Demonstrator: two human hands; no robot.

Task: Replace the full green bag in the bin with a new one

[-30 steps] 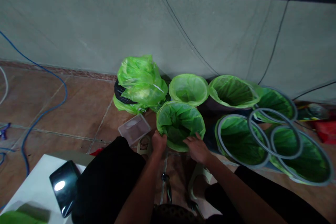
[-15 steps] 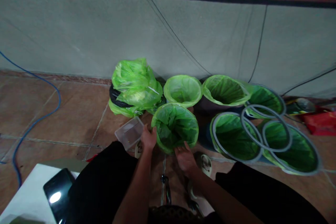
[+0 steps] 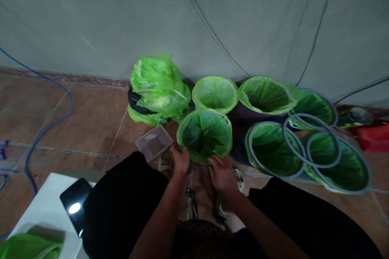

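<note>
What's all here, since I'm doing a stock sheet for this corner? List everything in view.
Green-lined bins: six, bright green, on the floor by the wall; the front one sits between both hands.
Bundled bags: one bundle, green and black, left of the bins.
Gray rings: several, gray, on and over the right-hand bins.
Plastic tub: one, clear, left of the front bin.
Phone: one, black, on a white surface, lower left.
Cable: one, blue, on the tile floor.
Red item: one, far right.
Sandals: two, pale, below the hands.
Left hand: one, touching the front bin.
Right hand: one, at the front bin's lower edge.
</note>
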